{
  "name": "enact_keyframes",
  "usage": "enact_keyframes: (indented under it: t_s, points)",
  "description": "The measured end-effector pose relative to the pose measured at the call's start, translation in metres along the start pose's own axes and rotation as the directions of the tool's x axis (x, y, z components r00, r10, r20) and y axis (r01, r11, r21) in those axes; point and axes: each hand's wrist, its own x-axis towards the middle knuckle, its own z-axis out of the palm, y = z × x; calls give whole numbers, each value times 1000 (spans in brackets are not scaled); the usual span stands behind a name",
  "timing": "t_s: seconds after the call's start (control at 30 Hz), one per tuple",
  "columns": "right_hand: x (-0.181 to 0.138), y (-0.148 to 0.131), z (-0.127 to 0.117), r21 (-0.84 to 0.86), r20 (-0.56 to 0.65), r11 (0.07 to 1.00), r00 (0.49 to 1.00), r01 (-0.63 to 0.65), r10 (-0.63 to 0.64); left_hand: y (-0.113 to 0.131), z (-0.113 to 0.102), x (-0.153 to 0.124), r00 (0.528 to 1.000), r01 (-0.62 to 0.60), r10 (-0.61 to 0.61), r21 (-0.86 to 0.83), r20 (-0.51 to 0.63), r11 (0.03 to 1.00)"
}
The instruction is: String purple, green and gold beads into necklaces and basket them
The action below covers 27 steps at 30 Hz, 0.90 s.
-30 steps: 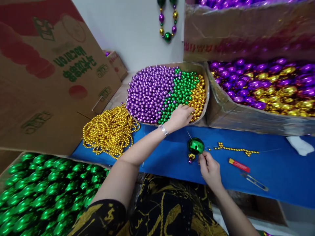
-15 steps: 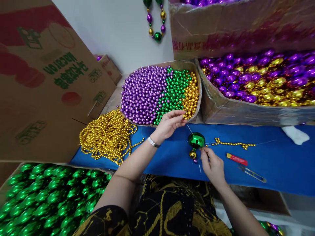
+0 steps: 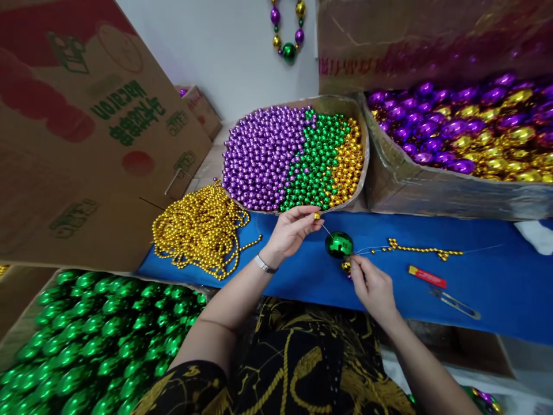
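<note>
Centre frame, above the blue cloth (image 3: pixel 496 294): I see the left hand (image 3: pixel 290 230) pinching a gold bead (image 3: pixel 317 217) between thumb and forefinger, just below the tray (image 3: pixel 341 104) of purple, green and gold beads. A thin needle (image 3: pixel 326 230) runs from the bead down to the green ball (image 3: pixel 339 244). The right hand (image 3: pixel 372 285), just below and right of the ball, has its fingertips pinched together at the small beads (image 3: pixel 345 267) under it; I cannot tell what they grip. A short gold strand (image 3: pixel 421 249), a red lighter (image 3: pixel 427 276) and snips (image 3: pixel 458 302) lie to the right. A heap of gold chains (image 3: pixel 201 227) sits left of centre, and green balls (image 3: pixel 99 340) fill the lower left.
</note>
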Motion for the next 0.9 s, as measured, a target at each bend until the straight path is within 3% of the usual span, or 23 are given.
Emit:
enact_keyframes:
  t_s: [0.23, 0.33, 0.43, 0.5, 0.57, 0.7, 0.9]
  points:
    - [-15, -4, 16, -23, 31, 999, 999, -28, 29, -2, -9, -15, 991, -136, 125, 251, 56, 958]
    - [-31, -3, 40, -33, 119, 994, 987, -106, 109, -17, -18, -27, 997, -63, 47, 321, 59, 945]
    - [-45, 10, 61, -80, 124, 990, 985, -114, 123, -41, -26, -37, 1000, 23, -15, 353, -24, 936]
    - [-48, 23, 64, -114, 106, 988, 987, -105, 117, -53, -27, -40, 999, 19, 2, 400, -52, 916]
    - [-45, 34, 56, -151, 117, 983, 986, -101, 119, -58, -25, -42, 996, -66, 89, 492, -23, 868]
    - [-24, 32, 30, -154, 126, 980, 981, -125, 145, -39, -8, -40, 953, -294, 271, 623, 135, 725]
    - [13, 5, 20, 143, 150, 988, 988, -64, 43, 1, 21, -38, 914, -406, 327, 578, 240, 708]
